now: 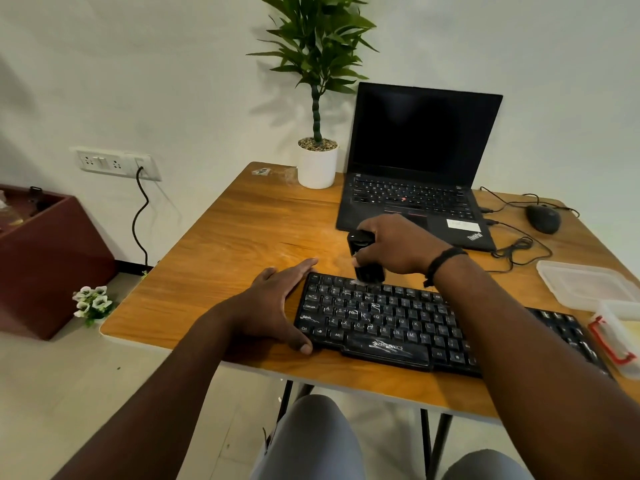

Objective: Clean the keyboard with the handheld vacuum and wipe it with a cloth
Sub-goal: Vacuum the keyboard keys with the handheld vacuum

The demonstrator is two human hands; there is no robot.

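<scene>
Down at the bottom of the frame, two knees in grey under the desk, and both arms reach up into the middle of the picture. Left hand lies flat with straight fingers against the left end of the keyboard, thumb along the near edge, bracing it, gripping nothing. The keyboard runs long from centre frame down toward the lower right, pale dust and scuffs on the keys, and you can read "ZEBRONICS" on its front lip. Right hand, with a black band on the wrist, is curled round the handheld vacuum, a small black unit held upright with its nozzle down on the top-left row of keys. So the uncleaned length of keys stretches away to the right and down-frame of that nozzle, which suggests a sweep along the long axis with the right hand, the left holding steady. At the right edge, a clear plastic container and a red-clipped box; no cloth can be made out for certain. Farther back, the open laptop, screen dark, "ThinkPad" on its palm rest, a wired mouse to its right, and a potted plant at upper centre.
</scene>
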